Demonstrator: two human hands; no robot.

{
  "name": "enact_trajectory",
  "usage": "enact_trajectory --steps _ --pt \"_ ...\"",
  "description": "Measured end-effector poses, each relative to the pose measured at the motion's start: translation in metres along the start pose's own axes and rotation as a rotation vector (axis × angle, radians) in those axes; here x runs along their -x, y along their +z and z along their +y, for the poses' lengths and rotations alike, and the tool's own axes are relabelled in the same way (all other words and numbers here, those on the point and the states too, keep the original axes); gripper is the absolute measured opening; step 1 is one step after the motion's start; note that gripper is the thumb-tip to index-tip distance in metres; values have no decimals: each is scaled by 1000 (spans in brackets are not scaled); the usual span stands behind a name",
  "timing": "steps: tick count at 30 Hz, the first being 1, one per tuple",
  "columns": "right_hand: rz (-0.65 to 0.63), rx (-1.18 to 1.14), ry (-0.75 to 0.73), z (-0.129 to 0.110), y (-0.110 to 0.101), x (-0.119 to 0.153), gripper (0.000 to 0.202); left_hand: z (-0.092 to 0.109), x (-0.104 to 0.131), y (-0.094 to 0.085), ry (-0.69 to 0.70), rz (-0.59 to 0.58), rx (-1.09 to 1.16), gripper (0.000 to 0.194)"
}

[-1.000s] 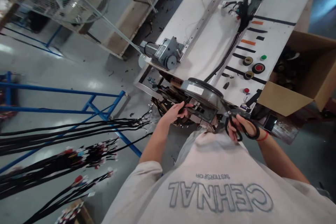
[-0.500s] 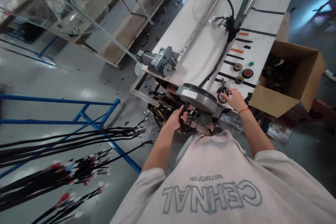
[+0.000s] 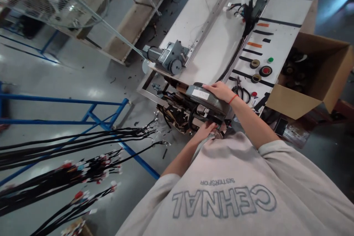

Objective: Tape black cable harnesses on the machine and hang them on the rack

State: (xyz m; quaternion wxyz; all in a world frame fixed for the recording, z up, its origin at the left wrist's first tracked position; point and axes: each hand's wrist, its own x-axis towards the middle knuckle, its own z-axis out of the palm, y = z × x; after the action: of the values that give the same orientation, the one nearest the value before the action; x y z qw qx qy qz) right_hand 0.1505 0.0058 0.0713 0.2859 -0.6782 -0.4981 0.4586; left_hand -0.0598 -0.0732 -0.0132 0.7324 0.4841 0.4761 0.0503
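My right hand [image 3: 220, 90] rests with its fingers stretched across the top of a grey round machine housing [image 3: 214, 102] that carries a white label. Below that housing, close to my shirt, my left hand [image 3: 205, 131] has its fingers drawn together at the machine's lower edge; what they hold is hidden. A black cable loop [image 3: 191, 118] hangs just left of my hands. Right of my right wrist, black-handled scissors [image 3: 243, 91] lie on the white board. A black wire harness [image 3: 232, 61] runs up the board from behind the housing.
Tape strips, tape rolls [image 3: 256, 78] and a red button [image 3: 266, 70] lie on the white board [image 3: 287, 11]. An open cardboard box [image 3: 294, 101] stands at right. A motor [image 3: 166, 57] sits at the board's left edge. Cable bundles [image 3: 83, 138] hang by a blue frame [image 3: 66, 99].
My right hand has let go of the scissors and moved left onto the housing. My left hand has left the black cable and moved right, under the housing.
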Motion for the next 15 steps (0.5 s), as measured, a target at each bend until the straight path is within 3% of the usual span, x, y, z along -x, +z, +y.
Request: enact_trajectory --steps 2,4,6,9,11,14,15 --pt "16 8 17 -3 2 0 64 -9 -17 18 55 55 -6 30" --pt "43 0 2 -2 2 3 65 -11 -24 24 72 78 -1 29" --pt "69 -11 -40 3 0 7 65 -10 -22 20 67 54 51 32" --pt "89 -72 -103 15 0 14 64 -3 -8 -5 -7 -25 11 33" --pt "81 -170 -115 26 4 21 63 4 2 -31 6 145 -139 31" --pt "45 -284 -104 44 10 27 63 20 1 -75 193 628 -365 31" --pt "25 -279 -116 50 10 26 63 26 -4 -87 219 668 -370 33"
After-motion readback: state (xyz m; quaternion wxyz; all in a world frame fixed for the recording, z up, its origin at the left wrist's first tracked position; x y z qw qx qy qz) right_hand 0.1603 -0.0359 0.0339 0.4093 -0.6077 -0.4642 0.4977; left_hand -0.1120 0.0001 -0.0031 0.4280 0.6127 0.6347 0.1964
